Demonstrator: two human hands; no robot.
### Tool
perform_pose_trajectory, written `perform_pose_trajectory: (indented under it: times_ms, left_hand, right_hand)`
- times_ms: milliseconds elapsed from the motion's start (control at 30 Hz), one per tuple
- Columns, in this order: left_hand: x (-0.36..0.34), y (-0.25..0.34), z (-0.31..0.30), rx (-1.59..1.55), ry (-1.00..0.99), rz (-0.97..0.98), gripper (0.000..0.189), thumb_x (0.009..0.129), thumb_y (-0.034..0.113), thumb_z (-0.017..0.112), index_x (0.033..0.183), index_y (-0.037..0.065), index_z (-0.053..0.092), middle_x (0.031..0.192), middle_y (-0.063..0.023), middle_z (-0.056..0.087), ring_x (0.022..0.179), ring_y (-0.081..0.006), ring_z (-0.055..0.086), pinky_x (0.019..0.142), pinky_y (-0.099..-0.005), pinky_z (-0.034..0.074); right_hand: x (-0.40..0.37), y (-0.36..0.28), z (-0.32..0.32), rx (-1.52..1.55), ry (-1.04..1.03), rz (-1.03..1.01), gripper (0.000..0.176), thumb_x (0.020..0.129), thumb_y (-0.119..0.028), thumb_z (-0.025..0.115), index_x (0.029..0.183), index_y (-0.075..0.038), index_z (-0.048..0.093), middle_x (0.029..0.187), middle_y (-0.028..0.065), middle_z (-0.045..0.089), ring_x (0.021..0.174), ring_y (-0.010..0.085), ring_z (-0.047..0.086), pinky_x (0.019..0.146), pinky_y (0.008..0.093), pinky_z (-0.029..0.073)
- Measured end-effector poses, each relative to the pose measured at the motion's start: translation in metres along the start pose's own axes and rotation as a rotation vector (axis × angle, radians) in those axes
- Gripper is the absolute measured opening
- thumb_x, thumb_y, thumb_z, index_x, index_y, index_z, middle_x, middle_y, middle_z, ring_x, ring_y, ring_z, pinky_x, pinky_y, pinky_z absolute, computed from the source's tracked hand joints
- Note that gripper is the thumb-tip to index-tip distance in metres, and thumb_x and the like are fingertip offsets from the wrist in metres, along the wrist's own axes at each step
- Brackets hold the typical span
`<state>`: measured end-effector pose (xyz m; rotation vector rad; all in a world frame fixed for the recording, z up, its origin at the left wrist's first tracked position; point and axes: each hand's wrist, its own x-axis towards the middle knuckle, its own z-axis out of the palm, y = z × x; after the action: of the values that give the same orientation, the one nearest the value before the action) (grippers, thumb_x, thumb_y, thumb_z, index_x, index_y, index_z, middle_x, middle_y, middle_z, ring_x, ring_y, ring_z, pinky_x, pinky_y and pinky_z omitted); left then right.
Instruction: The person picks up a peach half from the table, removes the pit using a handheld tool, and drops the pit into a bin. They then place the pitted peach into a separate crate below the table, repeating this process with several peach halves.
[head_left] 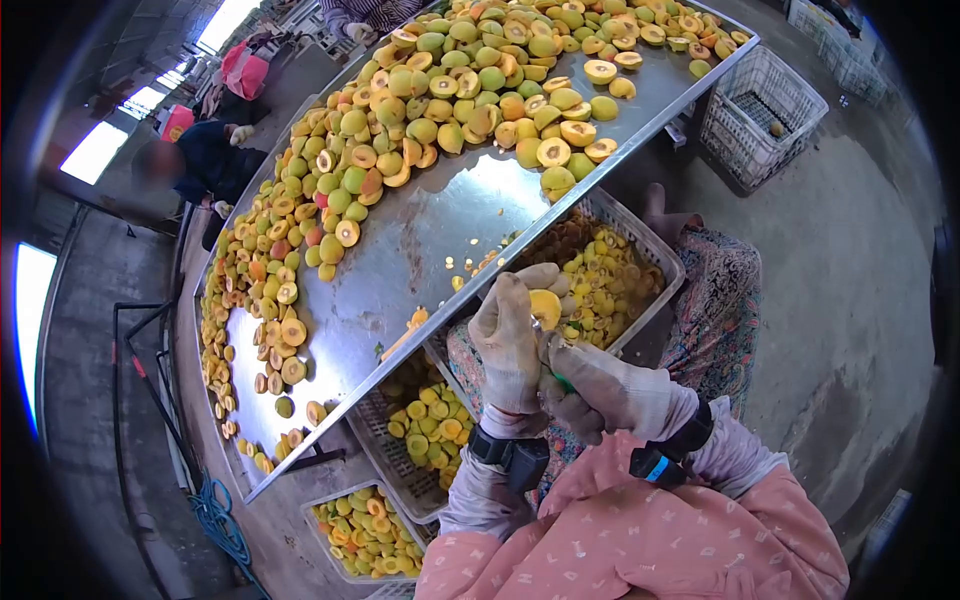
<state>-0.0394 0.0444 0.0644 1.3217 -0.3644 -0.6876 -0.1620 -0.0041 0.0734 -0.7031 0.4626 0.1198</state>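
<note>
My left hand point(510, 345), in a pale stained glove, is closed around a yellow fruit half point(545, 308). Its cut face is partly visible between the fingers. My right hand point(605, 385), also gloved, is wrapped round a small tool with a green handle point(562, 381). The tool's metal end meets the fruit half, and most of the handle is hidden by fingers. Both hands are close together above my lap, beside the metal table's near edge and over the corner of a crate of cut fruit point(610, 285).
The metal table point(385, 240) bears a long heap of halved fruit point(400, 110). More fruit fills crates point(430, 425) point(370, 535) below its edge. An open white crate point(765, 118) stands on the floor at right. A co-worker point(205, 160) is across the table; another's gloved hand point(360, 32) shows at the top.
</note>
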Motion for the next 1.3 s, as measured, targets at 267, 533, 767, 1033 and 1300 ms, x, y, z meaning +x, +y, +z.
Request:
perform_pose_trajectory:
  times_ms: [267,533,767,1033,1300]
  left_hand:
    - [0.003,-0.013,-0.011,-0.492,-0.223,-0.262,0.048,0.104,0.041,0.045,0.113,-0.004,0.058,0.096,-0.015,0.066,0.082,-0.0205,0.065,0.073,-0.0314,0.056]
    - [0.008,-0.05,-0.229,0.999,0.594,-0.01,0.036,0.1,0.028,0.059,0.118,-0.001,0.066,0.104,-0.0111,0.069,0.082,-0.017,0.063,0.079,-0.0269,0.052]
    - [0.042,-0.063,-0.093,0.741,0.035,0.281,0.056,0.097,0.024,0.059,0.147,0.004,0.042,0.141,-0.0176,0.047,0.116,-0.022,0.05,0.096,-0.0329,0.045]
    - [0.238,-0.029,-0.058,1.26,-0.091,0.444,0.069,0.09,0.028,0.066,0.15,0.015,0.037,0.145,-0.0251,0.042,0.127,-0.0393,0.05,0.104,-0.0439,0.044]
    - [0.389,-0.074,-0.012,1.556,0.288,0.299,0.061,0.082,0.036,0.071,0.136,0.016,0.05,0.128,-0.0211,0.052,0.113,-0.0409,0.058,0.094,-0.0457,0.051]
  right_hand:
    - [0.015,0.01,-0.018,0.339,-0.273,0.183,0.045,0.1,-0.062,0.04,0.082,-0.02,0.043,0.061,-0.0112,0.03,0.045,0.0016,0.025,0.04,0.0182,0.02]
    - [0.029,0.009,-0.042,0.41,-0.195,0.173,0.055,0.097,-0.069,0.038,0.075,-0.019,0.045,0.053,-0.0092,0.03,0.039,0.0023,0.02,0.034,0.0214,0.017]
    - [0.077,0.016,-0.066,0.699,-0.372,0.314,0.052,0.1,-0.062,0.038,0.078,-0.016,0.047,0.052,-0.0078,0.031,0.038,0.0034,0.024,0.034,0.022,0.02]
    - [0.144,0.065,-0.142,0.585,0.308,0.276,0.05,0.1,-0.061,0.039,0.077,-0.017,0.044,0.056,-0.0063,0.032,0.042,0.0088,0.027,0.038,0.025,0.024]
    - [0.135,0.037,-0.151,0.43,0.421,0.224,0.051,0.097,-0.064,0.042,0.079,-0.016,0.046,0.06,-0.0047,0.036,0.048,0.0107,0.034,0.046,0.0292,0.034]
